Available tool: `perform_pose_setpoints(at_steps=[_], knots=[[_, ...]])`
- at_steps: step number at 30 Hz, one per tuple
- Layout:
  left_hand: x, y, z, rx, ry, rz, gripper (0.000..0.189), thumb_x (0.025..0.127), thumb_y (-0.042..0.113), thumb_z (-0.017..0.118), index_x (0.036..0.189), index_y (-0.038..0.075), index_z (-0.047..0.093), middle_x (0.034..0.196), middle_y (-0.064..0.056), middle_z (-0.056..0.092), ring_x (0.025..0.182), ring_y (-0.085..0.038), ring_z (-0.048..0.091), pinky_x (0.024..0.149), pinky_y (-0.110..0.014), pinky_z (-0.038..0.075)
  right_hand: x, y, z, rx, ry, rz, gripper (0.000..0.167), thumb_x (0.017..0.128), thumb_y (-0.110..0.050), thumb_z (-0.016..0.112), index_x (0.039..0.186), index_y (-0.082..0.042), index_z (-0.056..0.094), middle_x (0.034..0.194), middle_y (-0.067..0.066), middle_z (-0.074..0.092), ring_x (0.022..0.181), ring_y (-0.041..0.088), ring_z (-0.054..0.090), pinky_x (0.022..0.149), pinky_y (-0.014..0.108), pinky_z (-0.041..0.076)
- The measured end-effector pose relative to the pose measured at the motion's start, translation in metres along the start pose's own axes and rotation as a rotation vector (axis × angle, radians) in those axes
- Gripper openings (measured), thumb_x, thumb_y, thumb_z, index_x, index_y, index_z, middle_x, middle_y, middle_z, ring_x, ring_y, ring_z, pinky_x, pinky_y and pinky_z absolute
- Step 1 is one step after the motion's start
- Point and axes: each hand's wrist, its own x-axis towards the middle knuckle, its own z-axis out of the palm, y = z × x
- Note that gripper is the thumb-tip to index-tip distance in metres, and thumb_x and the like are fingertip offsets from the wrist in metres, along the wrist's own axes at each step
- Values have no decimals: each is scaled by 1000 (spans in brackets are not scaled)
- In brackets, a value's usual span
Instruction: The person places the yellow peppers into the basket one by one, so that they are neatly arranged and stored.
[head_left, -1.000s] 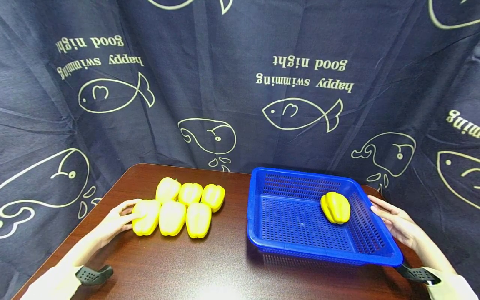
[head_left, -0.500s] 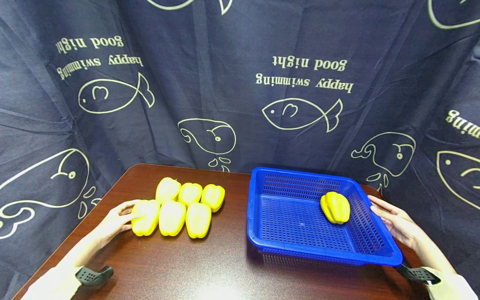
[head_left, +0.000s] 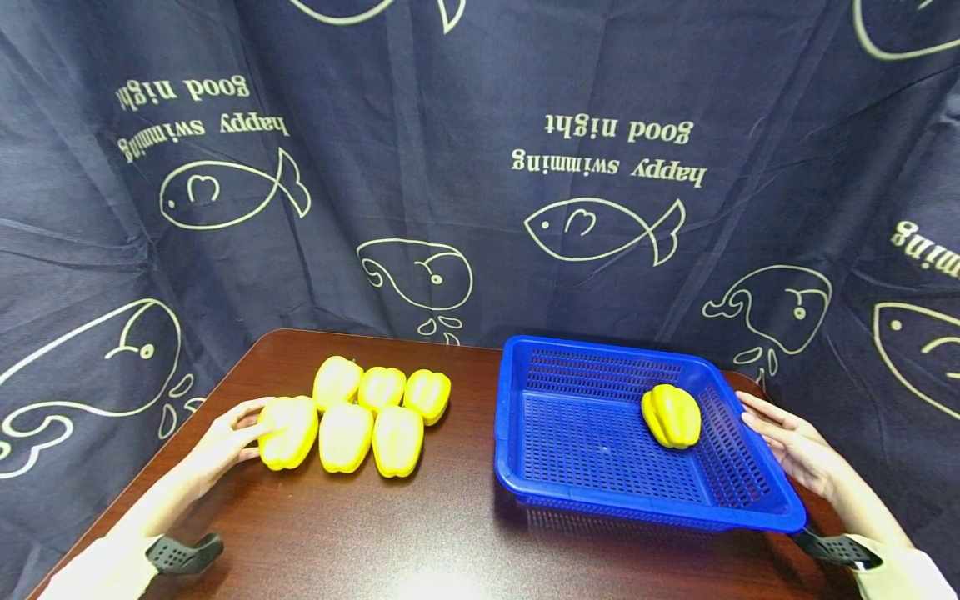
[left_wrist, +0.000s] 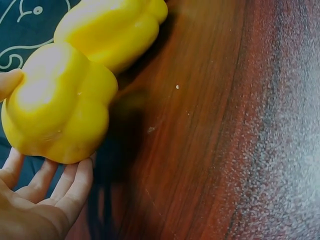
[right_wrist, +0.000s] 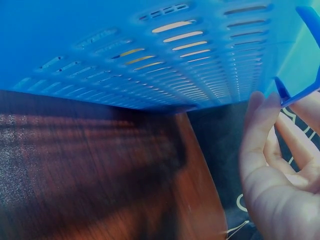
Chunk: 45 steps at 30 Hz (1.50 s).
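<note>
My left hand [head_left: 231,442] grips a yellow bell pepper [head_left: 288,433] at the left end of the front row. In the left wrist view, the thumb lies on one side of this bell pepper [left_wrist: 60,105] and the fingers [left_wrist: 75,187] curl under the other; a dark shadow falls on the table beside it. My right hand [head_left: 798,450] holds the right rim of a blue plastic basket [head_left: 622,504]. Seen from the right wrist, its fingertips [right_wrist: 265,102] meet the rim from below. Another yellow bell pepper [head_left: 671,415] lies inside the basket, toward its right wall.
Beside the held pepper are two front-row peppers, one of them a near pepper [head_left: 345,437]. Behind them stands a back row, with a pepper [head_left: 427,395] at its right end. All rest on a brown wooden table [head_left: 360,525]. A dark printed curtain [head_left: 480,167] hangs behind.
My left hand and its bell pepper have shifted slightly left, widening the gap to the neighbouring pepper. The right hand and the basket stay where they were.
</note>
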Motion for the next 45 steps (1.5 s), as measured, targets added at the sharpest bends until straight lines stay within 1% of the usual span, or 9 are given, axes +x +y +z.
perform_pose_setpoints(at_steps=[8,9,11,16,21,25,33,40,45], knots=[[14,-23,-22,-5,22,12,29,94,16,60,113,39,55,100,21,65,86,2,65,67,-22,57,-2,0,-1,-7,17,2,50,104,-2,28,129,-31,59,119,-7,69,101,13,68,80,28,57],[14,-21,-21,21,28,13,29,94,18,60,113,40,54,100,23,64,87,4,64,67,-22,57,-2,0,-1,-5,16,1,50,104,-2,27,129,-31,59,119,-7,68,101,13,68,80,28,57],[11,-12,-16,5,51,24,31,95,13,58,111,40,55,99,22,65,86,4,64,67,-21,56,-2,-1,-1,2,13,-1,50,104,-2,27,129,-31,59,119,-7,68,101,13,68,80,28,57],[0,22,3,-47,95,75,39,95,0,51,107,36,57,96,22,65,84,5,63,64,-18,55,-1,0,-1,6,-5,-2,51,104,-2,25,130,-30,59,119,-6,68,103,14,68,82,28,57],[-1,43,14,-49,123,49,41,95,-3,50,105,36,56,94,24,63,82,5,62,64,-17,54,0,0,0,4,0,0,50,104,-3,26,130,-31,58,118,-5,69,102,14,69,81,28,57],[0,50,20,-20,126,59,39,95,-2,52,107,35,55,94,24,62,82,6,62,64,-16,54,-1,0,0,-3,5,-3,50,104,-4,26,130,-31,58,119,-6,69,103,14,68,82,28,57],[1,56,32,11,123,134,41,94,-4,51,111,33,55,99,25,62,87,8,60,66,-15,53,-1,0,0,11,-12,-3,51,104,-3,24,131,-31,57,120,-5,68,104,14,68,82,28,57],[4,66,44,44,124,102,39,94,-1,55,111,34,54,97,26,61,87,8,59,67,-15,53,-1,-1,1,27,-5,-3,51,104,-2,26,130,-30,59,121,-6,68,104,14,68,83,28,57],[9,69,53,21,114,108,38,93,-2,55,112,31,54,98,24,62,89,7,59,67,-16,54,-1,-1,1,51,-1,1,51,104,-1,26,129,-29,60,120,-6,68,105,12,67,83,27,56]])
